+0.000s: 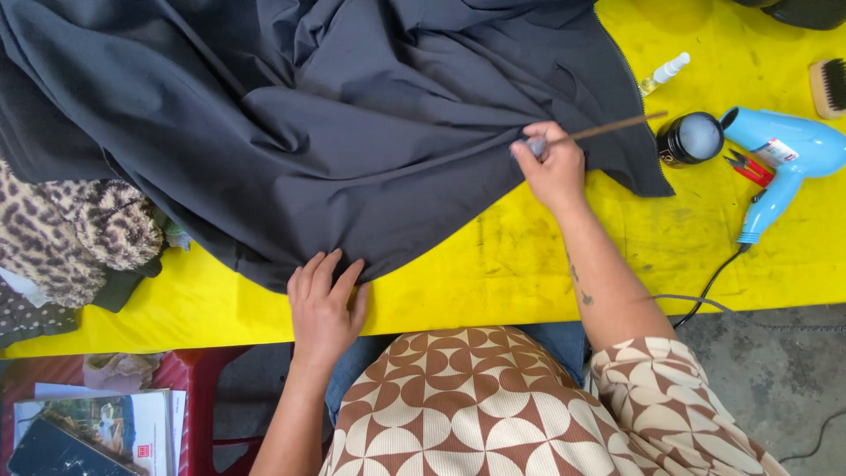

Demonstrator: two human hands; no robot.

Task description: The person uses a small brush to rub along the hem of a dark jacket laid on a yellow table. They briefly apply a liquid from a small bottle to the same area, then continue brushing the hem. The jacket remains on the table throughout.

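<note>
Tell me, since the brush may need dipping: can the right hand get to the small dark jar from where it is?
Probably yes. The right hand, holding a thin brush, is beside the dark jar on the yellow table; only bare tabletop and the dark fabric edge lie between.

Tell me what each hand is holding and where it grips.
Right hand pinches a thin brown wooden stick at its lower end. Left hand holds nothing, pressing flat on the dark grey fabric garment.

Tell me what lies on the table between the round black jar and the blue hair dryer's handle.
In the head view, small red snips lie between the black jar and the blue hair dryer, on the yellow table.
</note>
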